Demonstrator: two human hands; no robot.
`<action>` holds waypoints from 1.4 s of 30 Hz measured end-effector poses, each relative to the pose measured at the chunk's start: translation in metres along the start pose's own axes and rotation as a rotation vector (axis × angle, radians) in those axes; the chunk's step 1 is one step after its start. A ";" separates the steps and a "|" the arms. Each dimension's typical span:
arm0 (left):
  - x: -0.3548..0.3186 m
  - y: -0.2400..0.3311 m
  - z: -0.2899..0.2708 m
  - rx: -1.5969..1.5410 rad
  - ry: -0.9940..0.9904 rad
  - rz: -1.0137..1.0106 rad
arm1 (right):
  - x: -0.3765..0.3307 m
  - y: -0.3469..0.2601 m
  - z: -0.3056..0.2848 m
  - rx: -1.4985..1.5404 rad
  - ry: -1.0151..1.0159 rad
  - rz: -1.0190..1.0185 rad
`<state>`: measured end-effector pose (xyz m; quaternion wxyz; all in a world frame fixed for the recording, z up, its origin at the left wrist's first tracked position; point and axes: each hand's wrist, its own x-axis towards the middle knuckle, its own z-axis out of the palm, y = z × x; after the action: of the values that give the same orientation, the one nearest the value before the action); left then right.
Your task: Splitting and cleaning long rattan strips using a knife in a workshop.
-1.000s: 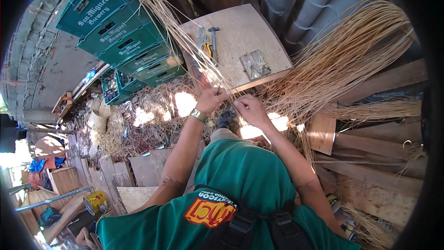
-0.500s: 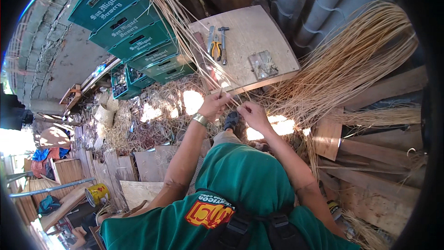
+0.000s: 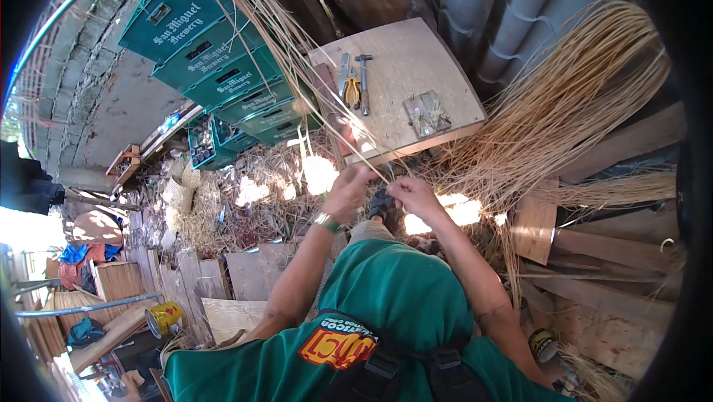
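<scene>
My left hand, a watch on its wrist, is closed around the end of some long thin cane strips. These run up and away to the far left, past the bench. Just to its right, my right hand pinches the same strip ends, its fingertips pressed together. Both hands are just in front of the near edge of a wooden bench top. Lying on it are a knife, yellow-handled pliers, a hammer and a small plate with metal pieces.
Stacked green crates stand at the far left. A large bundle of cane strips curves along the right, beside wooden boards. Scraps and shavings cover the ground at left, near a yellow can.
My view has shifted slightly, so the bench and crates sit a little lower and further right. My hands have come slightly closer together. A pale sliver now shows left of my left hand.
</scene>
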<state>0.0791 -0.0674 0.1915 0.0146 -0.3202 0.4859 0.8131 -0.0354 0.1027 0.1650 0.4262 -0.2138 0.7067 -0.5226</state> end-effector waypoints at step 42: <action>0.091 -0.112 0.179 0.551 -0.170 0.021 | -0.236 0.164 -0.102 -0.096 0.675 0.071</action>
<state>-0.0465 0.1088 0.1133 0.1334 -0.2299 0.6888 0.6745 0.0326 0.3952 0.1124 0.1756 -0.0240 0.8386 -0.5152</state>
